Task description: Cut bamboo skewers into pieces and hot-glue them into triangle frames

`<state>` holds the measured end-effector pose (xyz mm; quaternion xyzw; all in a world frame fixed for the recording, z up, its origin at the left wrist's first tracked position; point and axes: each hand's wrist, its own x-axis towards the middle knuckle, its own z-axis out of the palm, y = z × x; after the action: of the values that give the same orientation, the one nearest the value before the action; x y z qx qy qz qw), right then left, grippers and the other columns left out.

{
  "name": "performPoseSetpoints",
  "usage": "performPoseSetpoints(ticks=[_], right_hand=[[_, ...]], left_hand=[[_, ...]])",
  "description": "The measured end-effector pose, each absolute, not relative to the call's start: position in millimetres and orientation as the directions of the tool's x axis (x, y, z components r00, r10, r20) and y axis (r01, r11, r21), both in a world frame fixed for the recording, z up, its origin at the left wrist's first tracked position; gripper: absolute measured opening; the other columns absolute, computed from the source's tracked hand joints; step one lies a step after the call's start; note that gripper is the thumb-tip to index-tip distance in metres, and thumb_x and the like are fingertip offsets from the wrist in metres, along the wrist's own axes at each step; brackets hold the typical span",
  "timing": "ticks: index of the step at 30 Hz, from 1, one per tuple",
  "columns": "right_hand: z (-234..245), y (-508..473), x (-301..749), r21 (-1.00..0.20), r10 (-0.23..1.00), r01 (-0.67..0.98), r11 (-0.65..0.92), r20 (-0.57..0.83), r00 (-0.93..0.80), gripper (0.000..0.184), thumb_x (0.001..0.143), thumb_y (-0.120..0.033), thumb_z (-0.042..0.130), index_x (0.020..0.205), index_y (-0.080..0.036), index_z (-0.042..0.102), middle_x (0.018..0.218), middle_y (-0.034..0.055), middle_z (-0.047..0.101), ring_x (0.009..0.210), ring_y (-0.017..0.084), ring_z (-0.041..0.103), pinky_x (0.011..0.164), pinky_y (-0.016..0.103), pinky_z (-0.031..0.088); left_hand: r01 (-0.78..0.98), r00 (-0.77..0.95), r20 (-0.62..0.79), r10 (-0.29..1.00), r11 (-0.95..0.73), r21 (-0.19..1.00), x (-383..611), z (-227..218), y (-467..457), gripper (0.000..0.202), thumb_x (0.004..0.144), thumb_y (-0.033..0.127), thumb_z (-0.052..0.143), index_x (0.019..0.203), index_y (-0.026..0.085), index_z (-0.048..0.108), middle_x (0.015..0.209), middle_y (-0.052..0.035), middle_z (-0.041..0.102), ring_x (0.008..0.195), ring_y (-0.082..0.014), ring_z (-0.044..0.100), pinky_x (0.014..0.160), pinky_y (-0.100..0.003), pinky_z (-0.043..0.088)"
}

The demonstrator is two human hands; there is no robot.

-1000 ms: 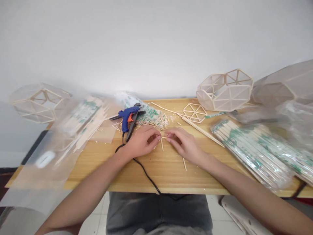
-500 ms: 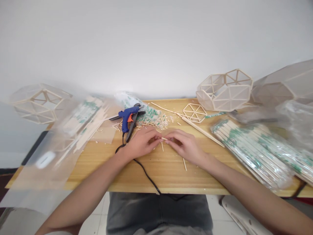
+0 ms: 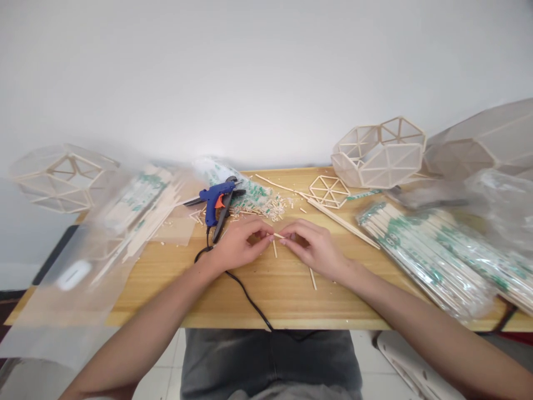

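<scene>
Between my two hands, just above the table, is a short wooden stick (image 3: 278,236). My left hand (image 3: 245,240) pinches its left end with thumb and fingertips, and my right hand (image 3: 312,247) pinches its right end. Another short stick (image 3: 275,249) slants down below the fingertips; whether it joins the held one I cannot tell. One more cut stick (image 3: 312,279) lies under my right wrist, its upper end hidden. Beyond my left hand a blue glue gun (image 3: 214,199) with an orange trigger rests on its stand. Its black cord (image 3: 250,299) runs beneath my left forearm to the front edge.
Cut stick bits (image 3: 275,206) lie scattered beside a green-printed plastic bag (image 3: 254,189). A flat stick hexagon (image 3: 328,191) and long sticks (image 3: 341,222) are behind my right hand. Stick-framed shells (image 3: 389,164) stand at the back. Packaged sticks (image 3: 425,255) fill the right; translucent sheet (image 3: 104,300) hangs over left.
The whole view has shifted very slightly. Both hands keep their pinch on the short stick, with almost no movement.
</scene>
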<state>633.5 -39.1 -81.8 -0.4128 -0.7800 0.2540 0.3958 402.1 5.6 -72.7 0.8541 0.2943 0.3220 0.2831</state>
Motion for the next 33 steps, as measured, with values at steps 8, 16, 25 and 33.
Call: performPoseSetpoints(ticks=[8,16,25,33], right_hand=[[-83.7,-39.1,633.8,-0.727,0.85,0.446,0.522,0.399,-0.344,0.009,0.103,-0.029,0.064,0.101,-0.023,0.07,0.093,0.0051,0.074,0.083,0.019,0.07,0.075,0.031,0.056],[-82.5,-40.0,634.1,-0.729,0.855,0.455,0.512,0.379,-0.354,0.01,0.103,-0.031,0.065,0.101,-0.023,0.07,0.093,0.0052,0.075,0.081,0.018,0.069,0.073,0.03,0.056],[-82.9,-39.2,633.8,-0.729,0.849,0.444,0.52,0.387,-0.36,0.009,0.102,-0.03,0.066,0.101,-0.023,0.07,0.092,0.0046,0.075,0.08,0.017,0.069,0.072,0.029,0.055],[-82.2,-39.7,633.9,-0.74,0.859,0.446,0.503,0.37,-0.354,0.009,0.101,-0.03,0.067,0.1,-0.022,0.071,0.09,0.004,0.074,0.076,0.016,0.066,0.068,0.027,0.051]], left_hand=[[0.32,0.64,0.395,0.659,-0.696,0.643,401.2,-71.2,5.8,0.009,0.099,0.024,0.063,0.098,0.019,0.07,0.077,-0.0004,0.064,0.072,-0.0125,0.06,0.069,-0.025,0.046],[0.324,0.663,0.404,0.63,-0.728,0.603,400.1,-70.8,6.6,0.008,0.1,0.022,0.061,0.098,0.02,0.069,0.079,-0.0008,0.064,0.076,-0.0137,0.06,0.071,-0.027,0.046],[0.34,0.669,0.393,0.631,-0.73,0.592,400.5,-71.4,6.5,0.006,0.098,0.021,0.06,0.094,0.02,0.065,0.079,-0.0007,0.065,0.076,-0.0141,0.06,0.072,-0.028,0.046],[0.342,0.667,0.397,0.631,-0.732,0.589,401.0,-70.9,6.9,0.005,0.096,0.018,0.061,0.093,0.02,0.065,0.079,-0.0002,0.065,0.075,-0.0135,0.06,0.071,-0.027,0.046]])
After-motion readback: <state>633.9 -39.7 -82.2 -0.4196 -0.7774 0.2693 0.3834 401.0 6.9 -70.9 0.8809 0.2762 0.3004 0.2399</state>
